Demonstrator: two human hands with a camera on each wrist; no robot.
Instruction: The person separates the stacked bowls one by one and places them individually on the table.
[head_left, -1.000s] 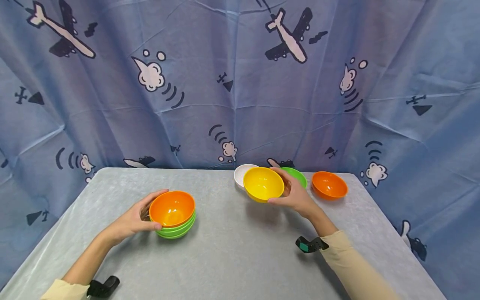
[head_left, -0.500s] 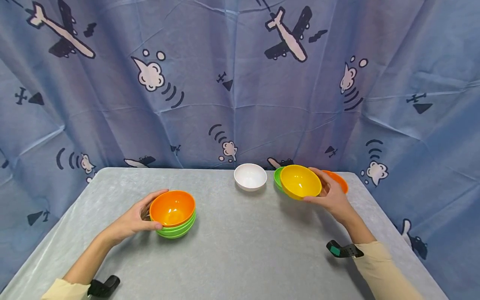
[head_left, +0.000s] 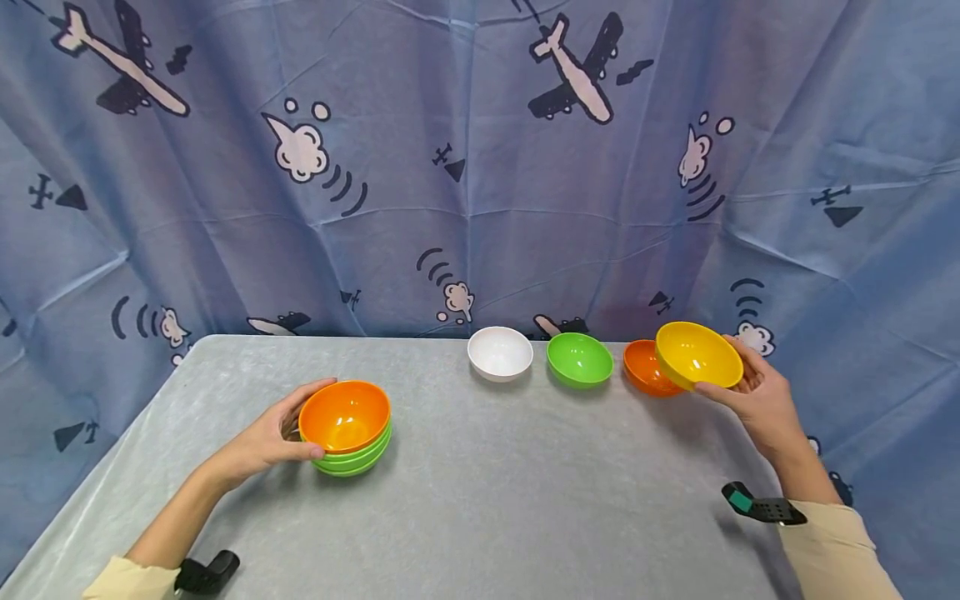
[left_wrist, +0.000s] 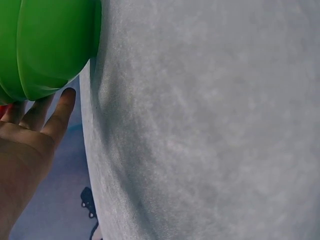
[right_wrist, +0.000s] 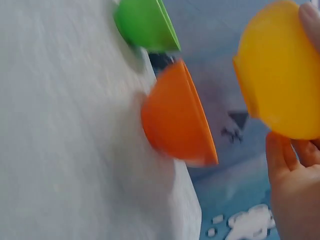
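Note:
My left hand holds the left side of a bowl stack, thumb at the front and fingers behind. An orange bowl tops the stack, above green bowls. In the left wrist view the green bowls show from the side, with fingertips against them. At the far right, my right hand grips a yellow bowl by its right side, raised above the table and tilted a little. It partly covers another orange bowl. The right wrist view shows the yellow bowl apart from the orange bowl.
Along the back edge of the grey table, a white bowl and a green bowl stand in a row with the orange one. A blue patterned curtain hangs right behind the table.
My right hand has carried the yellow bowl rightward, from in front of the white bowl past the green one to the orange one. The left hand and its stack have stayed put.

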